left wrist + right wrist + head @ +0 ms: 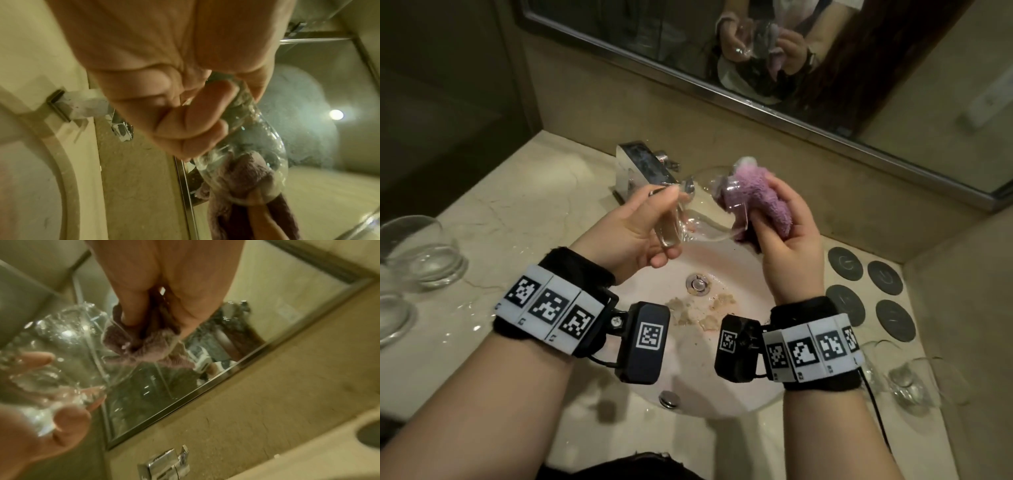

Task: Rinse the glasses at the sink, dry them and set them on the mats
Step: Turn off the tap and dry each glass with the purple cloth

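A clear stemless glass (703, 228) lies on its side in the air above the sink (726, 387). My left hand (667, 229) grips its thick base, thumb on top and fingers curled beneath. My right hand (767, 205) holds a purple cloth (756, 192) that is pushed into the glass's mouth. The left wrist view shows the left hand (185, 123) wrapped round the glass (273, 142) with the cloth (246, 175) inside. In the right wrist view the right hand (156, 313) pinches the cloth (144, 347) at the rim of the glass (68, 344). Several dark round mats (846, 263) lie bare on the counter at the right.
A chrome faucet (643, 168) stands behind the sink, close to the left hand. Two glasses (424, 253) rest on the wet counter at the left. More glasses (907, 377) lie at the right front, near the mats. A mirror (756, 51) runs along the back wall.
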A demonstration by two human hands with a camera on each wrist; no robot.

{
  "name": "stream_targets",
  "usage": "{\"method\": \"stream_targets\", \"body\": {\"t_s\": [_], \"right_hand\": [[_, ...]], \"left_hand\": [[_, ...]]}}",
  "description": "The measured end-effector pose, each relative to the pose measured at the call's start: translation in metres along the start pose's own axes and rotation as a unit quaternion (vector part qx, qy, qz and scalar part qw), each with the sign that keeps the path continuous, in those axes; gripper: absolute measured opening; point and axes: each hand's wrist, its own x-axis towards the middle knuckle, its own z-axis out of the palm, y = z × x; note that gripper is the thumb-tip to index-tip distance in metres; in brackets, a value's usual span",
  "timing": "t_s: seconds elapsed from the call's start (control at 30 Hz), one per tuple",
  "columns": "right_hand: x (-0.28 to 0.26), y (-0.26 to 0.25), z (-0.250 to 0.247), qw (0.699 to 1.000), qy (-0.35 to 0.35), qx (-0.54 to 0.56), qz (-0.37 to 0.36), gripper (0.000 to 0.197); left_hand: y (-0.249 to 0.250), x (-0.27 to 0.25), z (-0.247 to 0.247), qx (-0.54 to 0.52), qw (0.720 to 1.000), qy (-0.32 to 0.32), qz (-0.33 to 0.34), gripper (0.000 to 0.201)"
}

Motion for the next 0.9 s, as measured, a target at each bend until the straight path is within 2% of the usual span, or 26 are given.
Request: {"method": "stream_targets", "body": {"t_s": [0.1, 0.17, 0.2, 0.27, 0.33, 0.43, 0.5, 0.53, 0.6, 0.67, 0.77, 0.87, 0.9], "right_hand": [[0.008, -0.002, -0.007, 0.986, -0.052, -0.105, -0.121, 0.049], [0.015, -0.007, -0.013, 0.970, -0.130, -0.149, -0.141, 0.051], [0.020, -0.011, -0.016, 0.953, -0.175, -0.196, -0.153, 0.052], [0.030, -0.015, -0.025, 0.882, -0.269, -0.326, -0.208, 0.056], [0.041, -0.019, -0.033, 0.827, -0.348, -0.384, -0.218, 0.062], [0.050, -0.024, -0.032, 0.794, -0.396, -0.417, -0.196, 0.065], [0.048, -0.024, -0.023, 0.799, -0.402, -0.415, -0.167, 0.066], [0.045, -0.024, -0.019, 0.817, -0.405, -0.391, -0.129, 0.068], [0.040, -0.027, -0.010, 0.876, -0.396, -0.275, -0.006, 0.062], [0.039, -0.027, -0.005, 0.905, -0.380, -0.164, 0.100, 0.059], [0.045, -0.028, -0.002, 0.914, -0.355, -0.059, 0.187, 0.062], [0.050, -0.034, 0.001, 0.913, -0.326, 0.050, 0.239, 0.027], [0.051, -0.035, 0.002, 0.917, -0.303, 0.072, 0.248, 0.021]], "left_hand": [[0.005, 0.002, -0.004, -0.012, 0.998, -0.024, -0.050, 0.047], [0.009, 0.003, -0.008, -0.020, 0.996, -0.041, -0.076, 0.050], [0.011, 0.004, -0.010, -0.016, 0.995, -0.050, -0.086, 0.050], [0.013, 0.003, -0.012, 0.003, 0.994, -0.057, -0.098, 0.047], [0.014, 0.003, -0.011, 0.010, 0.992, -0.056, -0.108, 0.047], [0.016, 0.006, -0.008, -0.004, 0.992, -0.052, -0.113, 0.050], [0.017, 0.009, -0.005, -0.004, 0.994, -0.030, -0.110, 0.050], [0.017, 0.011, -0.002, 0.000, 0.994, -0.008, -0.106, 0.049], [0.016, 0.013, 0.001, 0.016, 0.994, 0.045, -0.099, 0.047], [0.015, 0.015, 0.003, 0.029, 0.993, 0.088, -0.077, 0.043], [0.014, 0.019, 0.004, 0.075, 0.991, 0.109, -0.003, 0.036], [0.019, 0.019, 0.004, 0.150, 0.980, 0.075, 0.106, 0.033], [0.021, 0.018, 0.003, 0.180, 0.973, 0.052, 0.138, 0.036]]}}
